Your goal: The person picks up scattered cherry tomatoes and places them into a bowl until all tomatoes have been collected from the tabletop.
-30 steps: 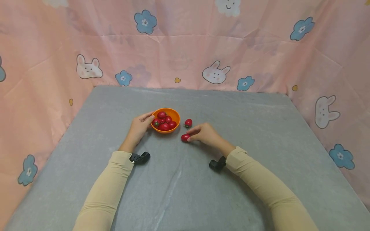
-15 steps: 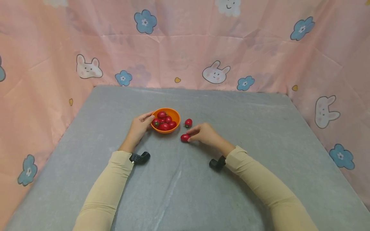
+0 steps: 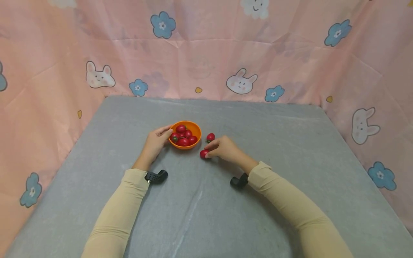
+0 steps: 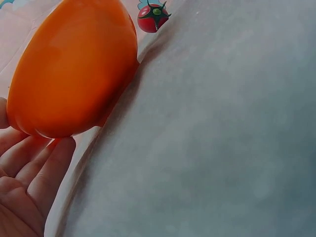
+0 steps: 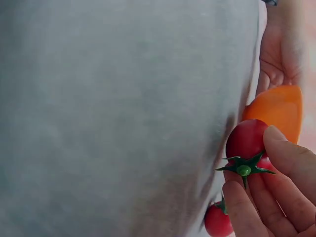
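Note:
My left hand point(image 3: 154, 145) grips the left rim of an orange bowl point(image 3: 196, 130), thumb at the edge and fingers against the outer wall. Several red cherry tomatoes point(image 3: 183, 142) lie in the bowl. In the left wrist view the bowl's smooth outside point(image 4: 74, 64) fills the upper left. My right hand point(image 3: 226, 149) pinches a cherry tomato point(image 3: 203, 153) between thumb and fingers, just right of the bowl's front and apart from it. The right wrist view shows its green calyx point(image 5: 244, 170). Another cherry tomato point(image 3: 210, 137) lies loose on the table, right of the bowl.
A grey cloth-covered table point(image 3: 193, 215) spreads around the hands. Pink curtains point(image 3: 200, 53) with rabbits and flowers enclose its back and sides. A black wrist device point(image 3: 157, 176) sits at the left cuff and another black device point(image 3: 239, 181) at the right.
My right hand has moved slightly left toward the bowl with the pinched cherry tomato. The left hand, the bowl and the loose cherry tomato stay in place.

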Available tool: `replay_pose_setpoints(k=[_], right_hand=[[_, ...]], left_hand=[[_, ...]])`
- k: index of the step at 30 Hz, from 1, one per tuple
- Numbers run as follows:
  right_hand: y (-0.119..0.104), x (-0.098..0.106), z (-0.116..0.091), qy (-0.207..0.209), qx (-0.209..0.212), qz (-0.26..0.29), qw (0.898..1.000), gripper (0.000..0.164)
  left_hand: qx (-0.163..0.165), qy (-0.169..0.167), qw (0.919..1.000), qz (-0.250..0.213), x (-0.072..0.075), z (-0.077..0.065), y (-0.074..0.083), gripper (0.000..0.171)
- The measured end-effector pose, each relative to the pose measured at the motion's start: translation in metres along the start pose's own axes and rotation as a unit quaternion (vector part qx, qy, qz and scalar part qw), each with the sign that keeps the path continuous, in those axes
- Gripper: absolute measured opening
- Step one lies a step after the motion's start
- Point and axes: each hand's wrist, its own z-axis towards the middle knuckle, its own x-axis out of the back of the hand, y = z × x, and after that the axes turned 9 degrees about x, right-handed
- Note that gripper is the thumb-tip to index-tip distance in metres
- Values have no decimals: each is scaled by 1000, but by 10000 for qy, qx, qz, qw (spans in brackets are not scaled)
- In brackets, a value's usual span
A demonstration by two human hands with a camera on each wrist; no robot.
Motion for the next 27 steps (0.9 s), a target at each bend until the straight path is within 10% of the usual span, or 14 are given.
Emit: replay_pose_setpoints(k=[27], right_hand=[[-59, 19, 37, 498, 73, -225, 9985, 30]], left_hand=[[31, -72, 10000, -20, 0, -1, 0, 45]])
